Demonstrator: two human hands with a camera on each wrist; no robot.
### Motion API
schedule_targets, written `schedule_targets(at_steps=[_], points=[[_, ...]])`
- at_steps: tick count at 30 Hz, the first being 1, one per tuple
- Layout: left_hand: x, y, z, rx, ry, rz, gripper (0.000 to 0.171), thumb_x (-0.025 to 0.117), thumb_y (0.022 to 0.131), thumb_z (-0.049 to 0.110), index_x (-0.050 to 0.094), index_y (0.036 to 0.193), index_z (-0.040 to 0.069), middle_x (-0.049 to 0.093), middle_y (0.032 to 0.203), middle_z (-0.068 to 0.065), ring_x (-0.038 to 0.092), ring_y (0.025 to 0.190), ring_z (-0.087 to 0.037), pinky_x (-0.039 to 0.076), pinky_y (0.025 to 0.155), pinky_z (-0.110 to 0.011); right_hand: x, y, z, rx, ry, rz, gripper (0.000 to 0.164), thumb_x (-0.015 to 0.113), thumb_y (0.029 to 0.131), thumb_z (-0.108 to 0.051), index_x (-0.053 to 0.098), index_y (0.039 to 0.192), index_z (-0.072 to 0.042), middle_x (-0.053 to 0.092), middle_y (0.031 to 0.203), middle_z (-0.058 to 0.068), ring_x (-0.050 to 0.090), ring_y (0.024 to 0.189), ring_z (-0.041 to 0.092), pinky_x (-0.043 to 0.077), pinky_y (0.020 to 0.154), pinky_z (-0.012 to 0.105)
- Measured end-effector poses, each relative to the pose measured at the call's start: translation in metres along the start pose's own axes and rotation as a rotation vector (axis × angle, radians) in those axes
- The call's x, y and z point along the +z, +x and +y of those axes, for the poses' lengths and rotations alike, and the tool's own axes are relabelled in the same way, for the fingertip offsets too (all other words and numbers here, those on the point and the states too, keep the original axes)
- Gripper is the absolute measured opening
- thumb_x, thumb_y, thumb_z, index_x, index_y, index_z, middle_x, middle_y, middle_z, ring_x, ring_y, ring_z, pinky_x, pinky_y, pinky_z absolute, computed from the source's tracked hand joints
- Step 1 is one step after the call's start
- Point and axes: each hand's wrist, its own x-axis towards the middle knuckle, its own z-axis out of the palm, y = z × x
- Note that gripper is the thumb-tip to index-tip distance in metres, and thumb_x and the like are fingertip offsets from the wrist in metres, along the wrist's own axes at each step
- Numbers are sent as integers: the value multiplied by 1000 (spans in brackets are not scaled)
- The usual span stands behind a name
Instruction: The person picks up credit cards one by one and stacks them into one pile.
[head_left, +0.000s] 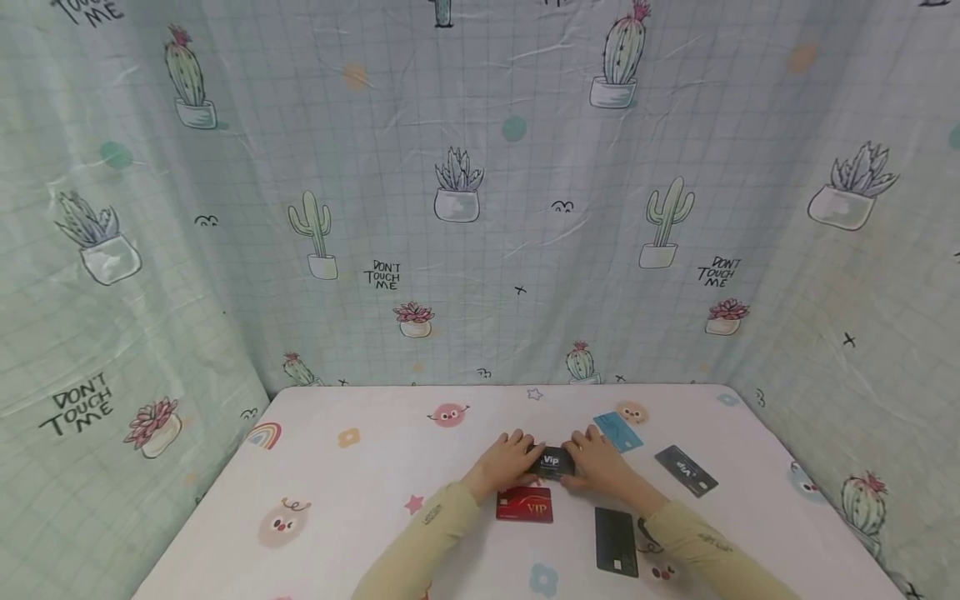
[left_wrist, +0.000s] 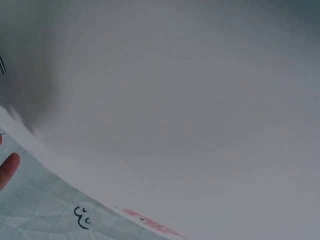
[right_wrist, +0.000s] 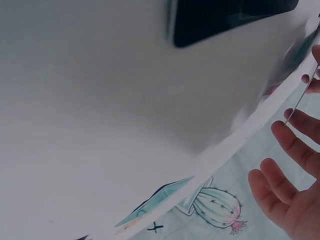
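Note:
A black card (head_left: 553, 462) marked "Vip" is held between both hands, above the table's far middle. My left hand (head_left: 510, 461) grips its left edge; in the left wrist view just a fingertip (left_wrist: 8, 170) shows at the border. The right hand (head_left: 602, 468) pinches the opposite edge. In the right wrist view that hand (right_wrist: 295, 180) has the card's thin edge (right_wrist: 302, 96) between its fingers. A red VIP card (head_left: 524, 505) lies flat just below the left hand. Beyond the right fingers rests a blue card (head_left: 618, 432).
On the pink-white table (head_left: 337, 500), a dark Vip card (head_left: 686, 470) lies to the right. Another dark card with a chip (head_left: 617, 542) is beside the right forearm. Cactus-patterned cloth (head_left: 457, 275) hangs round the back and sides.

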Motion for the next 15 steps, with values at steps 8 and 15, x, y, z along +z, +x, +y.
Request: schedule_targets(at_steps=[8,15], points=[[-3,-6,-1,26,-9,40,52,53,83,50,48,125,21,54,108,2,46,100,-12,44,86,-25,-3,-3,-2,4,2,26,54,68,69,-49,58,109,-13,54,97,2,43,91,20,44,81,41],[-5,-12,-3,31,-43,78,50,54,82,49,48,125,22,54,107,2,46,98,-12,44,84,-24,-6,-5,-2,-15,1,70,54,69,68,-49,59,109,-16,55,95,-1,41,88,18,42,75,36]])
